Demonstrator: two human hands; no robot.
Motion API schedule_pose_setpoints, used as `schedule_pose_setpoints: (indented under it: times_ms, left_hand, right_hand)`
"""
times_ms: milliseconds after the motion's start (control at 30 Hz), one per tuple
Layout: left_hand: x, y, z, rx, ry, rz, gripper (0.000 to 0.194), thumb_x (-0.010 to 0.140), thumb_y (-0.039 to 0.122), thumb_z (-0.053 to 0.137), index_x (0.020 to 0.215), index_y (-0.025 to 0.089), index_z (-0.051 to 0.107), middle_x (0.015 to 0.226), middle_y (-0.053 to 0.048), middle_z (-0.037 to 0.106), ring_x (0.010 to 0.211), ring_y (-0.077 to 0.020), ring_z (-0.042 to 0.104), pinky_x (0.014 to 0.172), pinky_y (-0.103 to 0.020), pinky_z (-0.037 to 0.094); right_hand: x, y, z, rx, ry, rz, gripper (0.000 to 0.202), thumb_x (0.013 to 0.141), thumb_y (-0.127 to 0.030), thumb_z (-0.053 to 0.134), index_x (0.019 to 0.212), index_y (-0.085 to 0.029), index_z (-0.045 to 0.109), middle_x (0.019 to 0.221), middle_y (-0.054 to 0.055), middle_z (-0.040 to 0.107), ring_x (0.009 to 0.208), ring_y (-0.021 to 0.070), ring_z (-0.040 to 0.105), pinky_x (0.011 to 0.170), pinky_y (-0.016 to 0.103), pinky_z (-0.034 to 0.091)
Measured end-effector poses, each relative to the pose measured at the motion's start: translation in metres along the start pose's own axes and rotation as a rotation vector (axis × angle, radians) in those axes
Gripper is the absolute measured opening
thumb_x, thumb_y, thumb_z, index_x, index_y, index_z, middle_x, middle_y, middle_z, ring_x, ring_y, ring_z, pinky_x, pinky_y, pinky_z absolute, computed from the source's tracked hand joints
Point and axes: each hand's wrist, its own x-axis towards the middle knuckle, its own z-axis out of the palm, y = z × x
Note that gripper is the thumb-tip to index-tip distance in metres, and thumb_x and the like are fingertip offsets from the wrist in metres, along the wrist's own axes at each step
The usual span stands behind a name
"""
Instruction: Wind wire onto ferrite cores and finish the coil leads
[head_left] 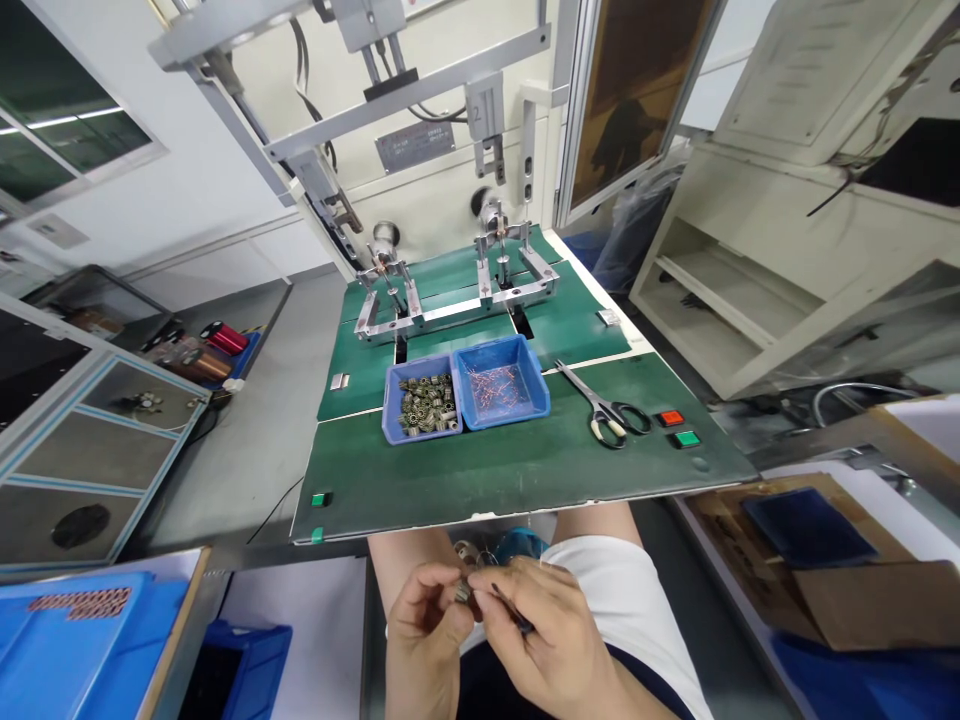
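Note:
Below the front edge of the green work surface (450,490), over the lap, both hands come together. My left hand (427,630) pinches a small grey-green metal part (462,592) between thumb and fingertips. Against that part press the fingers of my right hand (544,625), which is closed around a thin dark tool (516,612); its tip is hidden. On the surface, a blue-violet bin (390,400) holds many similar small metal parts. Touching it on the right is a blue bin (544,400) with thin copper-coloured wire pieces.
Scissors (600,405) lie right of the bins, beside a red button (670,418) and a green button (685,439). Behind the bins stands a metal fixture (457,312). Blue trays (60,660) are at lower left, a cardboard box (870,605) at lower right.

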Motion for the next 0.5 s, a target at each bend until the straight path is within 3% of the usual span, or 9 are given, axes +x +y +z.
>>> schedule_pose_setpoints:
  times_ms: [133,333,500]
  left_hand:
    - [-0.002,0.001,0.005,0.057,-0.023,0.035,0.023,0.063,0.024,0.088,0.084,0.027,0.079,0.066,0.0,0.071,0.063,-0.0126,0.065,0.065,-0.02,0.055]
    - [-0.012,0.011,0.03,0.12,0.141,0.118,0.024,0.056,0.033,0.092,0.074,0.025,0.078,0.062,0.002,0.067,0.059,-0.0105,0.06,0.06,-0.018,0.051]
    - [-0.015,0.021,0.029,0.146,-0.081,0.068,0.025,0.059,0.041,0.09,0.068,0.021,0.079,0.065,-0.003,0.068,0.056,-0.0125,0.061,0.054,-0.021,0.048]
  right_hand:
    - [0.0,0.001,-0.001,-0.074,0.007,-0.05,0.015,0.088,-0.007,0.05,0.092,-0.02,0.057,0.065,0.001,0.066,0.052,0.0131,0.057,0.052,0.025,0.045]
    - [-0.002,0.001,-0.003,-0.091,-0.038,-0.016,0.014,0.082,-0.008,0.045,0.082,-0.021,0.048,0.06,-0.002,0.056,0.052,0.0129,0.052,0.051,0.024,0.04]
    - [0.002,0.007,-0.009,0.085,-0.084,0.168,0.015,0.088,-0.012,0.041,0.077,-0.022,0.045,0.059,-0.005,0.047,0.049,0.0093,0.046,0.047,0.021,0.036]
